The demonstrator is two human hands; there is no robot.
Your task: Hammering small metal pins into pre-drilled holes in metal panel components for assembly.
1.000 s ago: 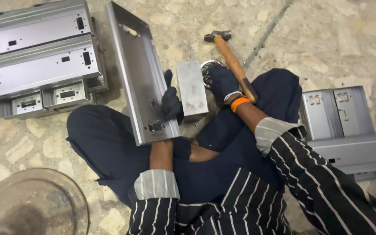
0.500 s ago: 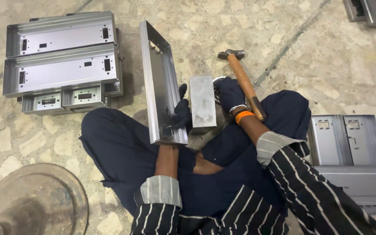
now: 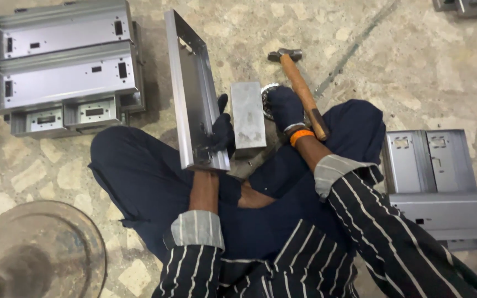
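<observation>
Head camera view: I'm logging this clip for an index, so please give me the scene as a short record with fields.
setting: person seated cross-legged on a stone floor
left hand: gloved left hand grips the near end of a long metal channel, held on edge
right hand: gloved right hand beside a grey metal block; contact unclear
tool: wooden-handled hammer lying by the right hand
left of person: stacked metal housings
right of person: more metal panels

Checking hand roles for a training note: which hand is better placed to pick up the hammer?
Probably the right hand: it is beside the hammer handle, while the left hand grips the metal frame.
</observation>
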